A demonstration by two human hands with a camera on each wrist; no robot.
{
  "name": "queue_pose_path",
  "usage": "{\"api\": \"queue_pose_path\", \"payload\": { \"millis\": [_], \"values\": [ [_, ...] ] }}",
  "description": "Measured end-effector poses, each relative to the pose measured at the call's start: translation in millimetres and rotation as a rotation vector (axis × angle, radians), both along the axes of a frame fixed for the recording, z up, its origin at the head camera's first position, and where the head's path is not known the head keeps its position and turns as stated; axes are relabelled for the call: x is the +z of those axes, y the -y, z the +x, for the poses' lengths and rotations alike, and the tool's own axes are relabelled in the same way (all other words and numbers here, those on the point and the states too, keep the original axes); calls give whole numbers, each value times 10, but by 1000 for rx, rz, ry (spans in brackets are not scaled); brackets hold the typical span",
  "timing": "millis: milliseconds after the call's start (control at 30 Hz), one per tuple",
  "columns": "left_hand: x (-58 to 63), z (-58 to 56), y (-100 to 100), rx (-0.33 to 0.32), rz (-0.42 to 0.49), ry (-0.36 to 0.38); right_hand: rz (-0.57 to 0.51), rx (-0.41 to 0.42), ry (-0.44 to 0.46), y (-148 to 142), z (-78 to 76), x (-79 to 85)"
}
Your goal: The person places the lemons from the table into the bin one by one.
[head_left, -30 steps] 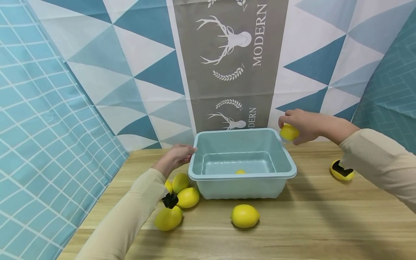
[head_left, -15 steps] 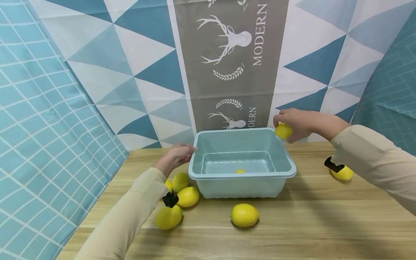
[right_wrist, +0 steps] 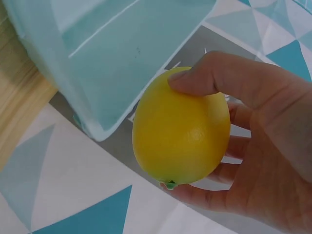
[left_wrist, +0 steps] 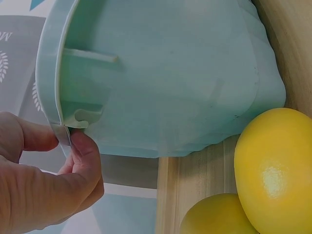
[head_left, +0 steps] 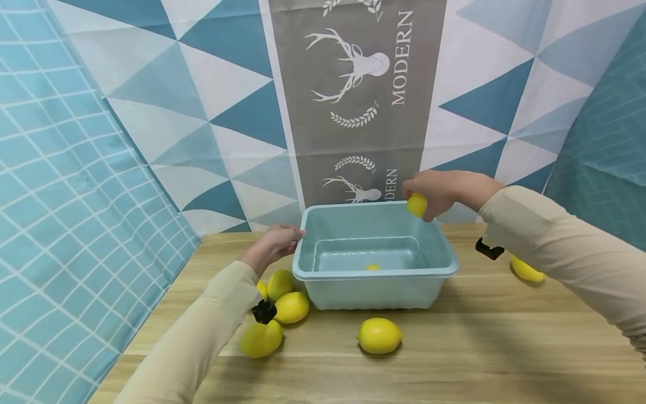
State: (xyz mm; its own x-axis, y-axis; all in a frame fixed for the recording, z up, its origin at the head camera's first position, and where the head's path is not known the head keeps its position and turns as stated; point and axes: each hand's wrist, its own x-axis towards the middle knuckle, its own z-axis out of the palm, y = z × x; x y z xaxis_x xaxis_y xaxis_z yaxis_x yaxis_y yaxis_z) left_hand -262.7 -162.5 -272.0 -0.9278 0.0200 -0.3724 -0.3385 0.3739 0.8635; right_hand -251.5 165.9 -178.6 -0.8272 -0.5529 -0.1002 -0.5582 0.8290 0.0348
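My right hand (head_left: 438, 191) grips a yellow lemon (right_wrist: 180, 126), thumb on one side and fingers curled round the other. In the head view that lemon overlaps the back right rim of a pale blue-green plastic basin (head_left: 375, 292). At the basin's left side my left hand (head_left: 275, 241) pinches the rim (left_wrist: 63, 134) between thumb and fingers, as the left wrist view shows. Inside the basin the top of another lemon (head_left: 372, 267) peeks over the front rim; the rest of it is hidden.
Several lemons (head_left: 291, 307) lie on the wooden table (head_left: 434, 365) left of the basin, partly behind the left forearm. One lemon (head_left: 379, 335) lies in front of the basin, another (head_left: 526, 269) at the right near the right sleeve. A patterned cloth (head_left: 242, 112) hangs behind.
My right hand has moved left with its lemon, from beside the basin's right edge to over its back right rim. My left hand stays on the left rim.
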Motion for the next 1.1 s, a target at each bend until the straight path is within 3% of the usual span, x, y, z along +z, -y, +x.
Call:
{"api": "queue_pose_path", "payload": {
  "millis": [500,1100],
  "values": [
    [33,-2,19,-22,8,-3,23,0,56,204,-162,-117],
    [-8,5,12,-20,17,-7,33,11,112,365,-370,-243]
  ]
}}
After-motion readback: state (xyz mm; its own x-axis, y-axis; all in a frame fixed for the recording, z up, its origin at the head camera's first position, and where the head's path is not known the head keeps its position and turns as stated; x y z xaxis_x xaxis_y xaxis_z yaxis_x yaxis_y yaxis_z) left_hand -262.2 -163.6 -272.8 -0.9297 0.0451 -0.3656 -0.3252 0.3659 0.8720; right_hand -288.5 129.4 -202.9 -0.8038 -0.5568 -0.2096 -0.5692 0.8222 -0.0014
